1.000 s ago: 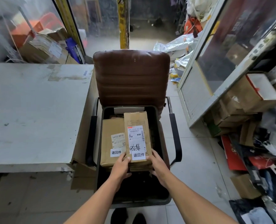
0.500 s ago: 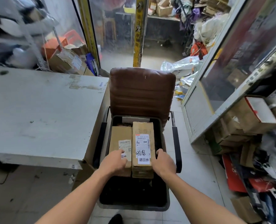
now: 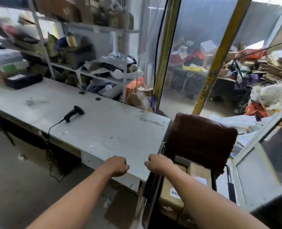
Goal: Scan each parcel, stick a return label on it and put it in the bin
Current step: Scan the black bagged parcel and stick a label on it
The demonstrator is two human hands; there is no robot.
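Note:
Two brown cardboard parcels (image 3: 198, 175) with white labels lie in the dark bin (image 3: 179, 158) on the seat of a brown chair, partly hidden by my right arm. My left hand (image 3: 116, 166) hovers over the near corner of the white table (image 3: 104, 129), fingers loosely curled, holding nothing. My right hand (image 3: 158, 163) is level with it, above the gap between table and bin, fingers also loosely curled and empty. A black corded barcode scanner (image 3: 74, 113) lies on the table further left.
The brown chair back (image 3: 201, 138) rises behind the bin. A black box (image 3: 23, 80) sits at the table's far left end. Metal shelves (image 3: 87, 47) full of parcels stand behind the table. A yellow door frame (image 3: 163, 55) and glass panels lie ahead, clutter at the right.
Both hands let go of the parcel, now lying in the bin, and rose up and left toward the table corner. My view swung left, bringing the table, scanner and shelves into sight.

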